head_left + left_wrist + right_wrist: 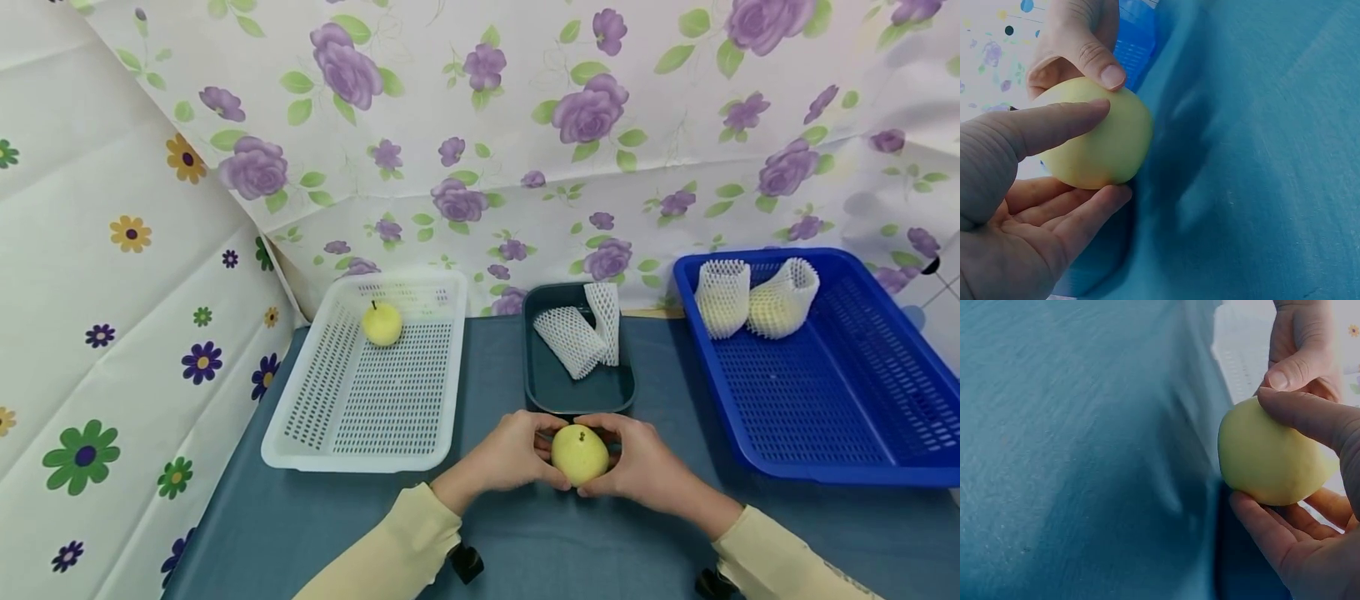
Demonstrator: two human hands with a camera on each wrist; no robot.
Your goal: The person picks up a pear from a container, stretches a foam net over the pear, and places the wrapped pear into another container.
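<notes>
- I see the left hand and right hand gripping a round yellow-green pear from opposite sides, seemingly for steadiness.
- It's in front of the dark-green plastic tray.
- White foam-mesh sleeves lie inside, probably for easy reach.

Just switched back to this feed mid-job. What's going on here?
A person holds a bare pear between the left hand and right hand, just in front of the dark bin. Two foam nets are in that bin, one of them propped up against its side. Another bare pear sits in the white basket on the left, and two netted fruits lie in the blue basket on the right.
</notes>
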